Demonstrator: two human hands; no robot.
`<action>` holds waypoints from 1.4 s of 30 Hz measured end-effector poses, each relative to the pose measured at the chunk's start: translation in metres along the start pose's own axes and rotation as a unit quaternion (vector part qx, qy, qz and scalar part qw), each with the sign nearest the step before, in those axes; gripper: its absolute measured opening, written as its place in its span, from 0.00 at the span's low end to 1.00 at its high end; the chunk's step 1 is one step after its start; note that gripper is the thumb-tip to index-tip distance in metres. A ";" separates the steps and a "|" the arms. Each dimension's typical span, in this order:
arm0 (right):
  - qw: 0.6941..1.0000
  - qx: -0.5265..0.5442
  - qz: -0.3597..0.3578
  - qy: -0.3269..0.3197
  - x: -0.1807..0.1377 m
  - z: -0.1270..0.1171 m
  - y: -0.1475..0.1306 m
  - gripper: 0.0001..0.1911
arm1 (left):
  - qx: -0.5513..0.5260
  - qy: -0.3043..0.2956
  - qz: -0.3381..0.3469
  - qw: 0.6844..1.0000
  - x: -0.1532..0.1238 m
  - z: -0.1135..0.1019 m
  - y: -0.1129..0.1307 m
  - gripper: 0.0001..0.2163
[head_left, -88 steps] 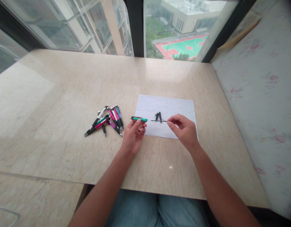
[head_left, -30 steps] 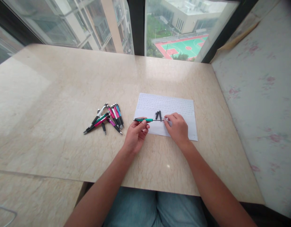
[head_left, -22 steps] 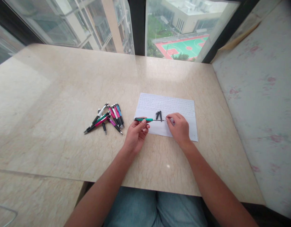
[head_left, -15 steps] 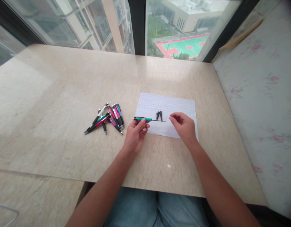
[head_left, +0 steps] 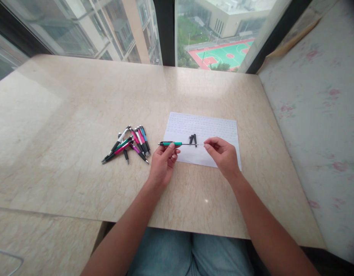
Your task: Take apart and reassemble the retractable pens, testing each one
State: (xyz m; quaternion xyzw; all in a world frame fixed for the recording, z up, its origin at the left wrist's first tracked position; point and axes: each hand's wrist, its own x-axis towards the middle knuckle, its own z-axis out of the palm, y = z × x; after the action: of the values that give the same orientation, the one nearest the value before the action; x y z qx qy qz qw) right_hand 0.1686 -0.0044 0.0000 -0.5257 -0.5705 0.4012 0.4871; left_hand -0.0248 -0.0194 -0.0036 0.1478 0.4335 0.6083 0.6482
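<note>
My left hand (head_left: 164,159) pinches the green barrel of a ballpoint pen (head_left: 174,144), held level above the paper. The pen's front grip is off, and its thin dark refill (head_left: 189,144) sticks out to the right. Thumb and fingertips of my right hand (head_left: 223,154) are pressed together on a tiny pale piece that looks like a spring (head_left: 202,145), at the refill's tip. Whether it is around the tip or only touching it, I cannot tell. Behind the refill, several black pen grips (head_left: 194,138) lie on the written sheet of paper (head_left: 214,126).
To the left lies a pile of pens (head_left: 132,142) in several colours, with a loose black grip (head_left: 126,156) at its front. The stone-patterned counter (head_left: 79,172) ends at the window and at a flowered wall (head_left: 317,115) on the right. A pale wire (head_left: 10,253) is at lower left.
My right hand has brought the tiny spring-like piece left to the refill's tip, closing the gap. The pen is now closer to level.
</note>
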 end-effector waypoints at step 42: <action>0.886 -0.451 -0.105 0.012 0.004 0.022 0.025 0.09 | -0.012 -0.016 -0.021 1.000 -0.002 0.000 -0.001 0.11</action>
State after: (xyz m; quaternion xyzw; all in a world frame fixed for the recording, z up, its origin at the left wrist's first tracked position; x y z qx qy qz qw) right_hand 0.1525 0.0038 -0.0285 -0.6304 -0.7359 0.0411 0.2436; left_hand -0.0238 -0.0213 -0.0037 0.1403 0.4185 0.5972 0.6697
